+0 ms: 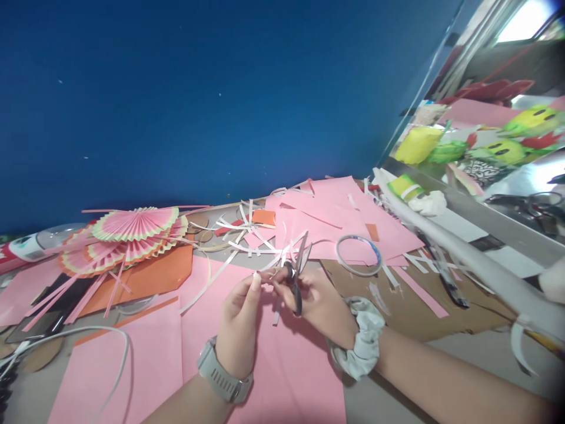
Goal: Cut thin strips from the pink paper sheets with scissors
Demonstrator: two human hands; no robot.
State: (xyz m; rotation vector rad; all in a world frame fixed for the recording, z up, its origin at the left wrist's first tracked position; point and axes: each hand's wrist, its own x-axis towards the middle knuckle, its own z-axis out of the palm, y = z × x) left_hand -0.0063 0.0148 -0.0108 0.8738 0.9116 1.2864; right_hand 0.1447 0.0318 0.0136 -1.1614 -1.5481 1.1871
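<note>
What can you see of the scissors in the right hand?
The small dark-handled metal scissors sit in the right hand, fingers through the black loops, blades pointing up and away, slightly parted. The blades look like grey steel, blurred at the tips. They stand above the pink paper sheet, close to thin white paper strips. The left hand pinches something small just beside them.

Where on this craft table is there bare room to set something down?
Flat room: the pink sheet left of the left hand, edged by the white cable; also the brown cardboard beyond the right hand holding scissors. Crowded: paper fans, white strips, tape ring.
</note>
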